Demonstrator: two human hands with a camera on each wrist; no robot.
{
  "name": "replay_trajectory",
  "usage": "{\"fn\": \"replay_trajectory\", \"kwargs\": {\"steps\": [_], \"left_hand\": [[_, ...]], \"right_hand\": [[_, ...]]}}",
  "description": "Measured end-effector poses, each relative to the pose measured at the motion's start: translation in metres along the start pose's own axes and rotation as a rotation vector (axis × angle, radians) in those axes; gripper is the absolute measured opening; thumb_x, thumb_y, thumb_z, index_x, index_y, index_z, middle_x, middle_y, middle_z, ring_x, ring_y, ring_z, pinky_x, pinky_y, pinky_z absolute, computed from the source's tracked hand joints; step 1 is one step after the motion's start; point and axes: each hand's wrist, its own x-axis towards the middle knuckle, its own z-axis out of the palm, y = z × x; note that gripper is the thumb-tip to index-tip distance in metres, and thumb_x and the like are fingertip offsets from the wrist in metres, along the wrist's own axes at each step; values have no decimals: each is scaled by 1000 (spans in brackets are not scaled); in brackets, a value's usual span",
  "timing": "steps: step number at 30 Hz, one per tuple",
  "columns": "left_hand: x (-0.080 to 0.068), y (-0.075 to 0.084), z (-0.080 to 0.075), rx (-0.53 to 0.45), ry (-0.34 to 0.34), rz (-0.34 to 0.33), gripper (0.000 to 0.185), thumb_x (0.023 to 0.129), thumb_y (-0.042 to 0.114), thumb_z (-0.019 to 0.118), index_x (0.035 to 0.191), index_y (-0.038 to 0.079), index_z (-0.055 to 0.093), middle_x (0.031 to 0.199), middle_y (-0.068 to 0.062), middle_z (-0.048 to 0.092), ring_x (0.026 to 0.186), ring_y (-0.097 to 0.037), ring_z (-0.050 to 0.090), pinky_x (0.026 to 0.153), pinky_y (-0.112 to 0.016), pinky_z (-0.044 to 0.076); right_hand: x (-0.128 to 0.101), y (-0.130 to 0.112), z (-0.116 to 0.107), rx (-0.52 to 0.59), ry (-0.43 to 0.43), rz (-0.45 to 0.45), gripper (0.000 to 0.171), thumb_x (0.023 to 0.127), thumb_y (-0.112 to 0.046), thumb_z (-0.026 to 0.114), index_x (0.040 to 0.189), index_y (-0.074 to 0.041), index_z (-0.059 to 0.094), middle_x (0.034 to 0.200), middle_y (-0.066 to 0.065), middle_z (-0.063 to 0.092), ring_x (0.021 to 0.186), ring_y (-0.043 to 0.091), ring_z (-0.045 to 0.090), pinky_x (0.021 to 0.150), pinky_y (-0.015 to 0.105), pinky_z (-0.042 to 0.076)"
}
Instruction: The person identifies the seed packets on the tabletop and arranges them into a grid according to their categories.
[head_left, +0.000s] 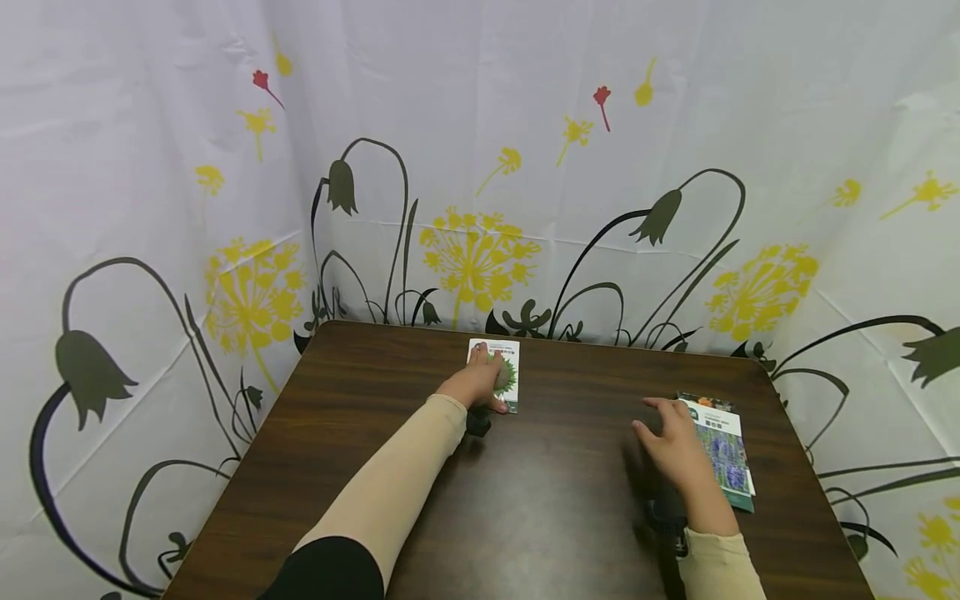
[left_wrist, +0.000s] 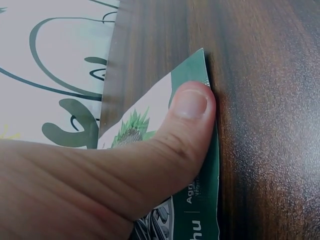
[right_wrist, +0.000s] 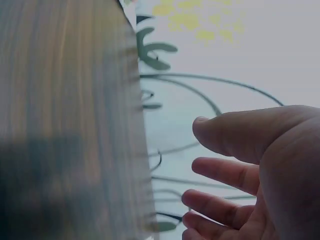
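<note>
A white-and-green seed packet [head_left: 511, 367] lies near the table's far edge, with a spiky green flower head and dark seeds printed on it. My left hand [head_left: 478, 382] rests over it, fingers spread across its face. In the left wrist view the thumb [left_wrist: 190, 115] presses on the packet's green end strip. To the right, a small stack of seed packets [head_left: 723, 454] lies on the table, the top one showing purple-blue flowers. Beside that stack's left edge is my right hand [head_left: 678, 446], thumb and fingers apart, holding nothing.
The dark brown wooden table [head_left: 540, 492] has rounded far corners. A white curtain [head_left: 480, 125] printed with yellow, red and grey-green flowers hangs behind it and along both sides. Dark wrist devices [head_left: 663, 521] sit under the wrists.
</note>
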Motion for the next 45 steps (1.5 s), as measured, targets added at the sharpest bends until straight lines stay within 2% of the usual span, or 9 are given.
{"fn": "replay_trajectory", "kwargs": {"steps": [5,9,15,20,25,32,39,45], "left_hand": [[1,-3,2,-3,2,7,127,84,42,95,174,0,17,178,-38,-1,169,-51,1,137,-54,21],[2,-4,4,-5,-5,7,128,84,44,94,174,1,15,179,-36,-2,170,-49,-1,138,-53,19],[4,-6,5,2,3,12,128,84,45,94,175,1,15,179,-36,-3,170,-50,-1,138,-52,19],[5,-7,4,13,3,14,129,84,46,94,174,1,15,179,-36,-3,170,-50,0,138,-52,19],[5,-7,5,-2,0,10,130,83,45,94,175,2,14,179,-35,-4,170,-49,-1,138,-51,19],[3,-6,5,-5,3,10,128,84,44,94,175,2,15,179,-35,-3,170,-49,-1,138,-52,18],[1,-6,2,-3,15,22,127,84,43,95,174,-1,17,178,-38,0,169,-51,2,138,-53,19],[1,-6,2,-5,6,24,127,85,44,94,174,0,15,178,-38,-1,169,-51,1,138,-53,18]], "right_hand": [[-7,19,-8,-19,28,63,59,109,-23,68,157,5,48,146,37,42,133,58,49,108,73,43],[-13,40,-11,-17,93,108,62,107,-21,69,155,10,46,146,42,39,134,60,44,109,74,41],[-23,57,-21,-28,155,229,72,104,-25,72,157,12,41,148,47,36,137,66,41,113,76,38],[-28,66,-30,-39,156,318,78,104,-29,71,160,13,35,154,50,29,142,67,36,116,78,35],[-30,73,-33,-54,126,367,82,104,-31,70,161,14,33,156,50,27,142,68,35,116,79,35],[-32,84,-26,-78,88,400,93,98,-36,78,159,17,32,154,53,25,141,70,27,115,78,33],[-32,88,-23,-118,148,380,99,88,-36,89,151,21,39,149,54,29,137,69,26,110,74,28],[-32,90,-23,-139,169,375,99,82,-37,94,140,25,43,135,58,38,129,70,30,110,73,23]]}}
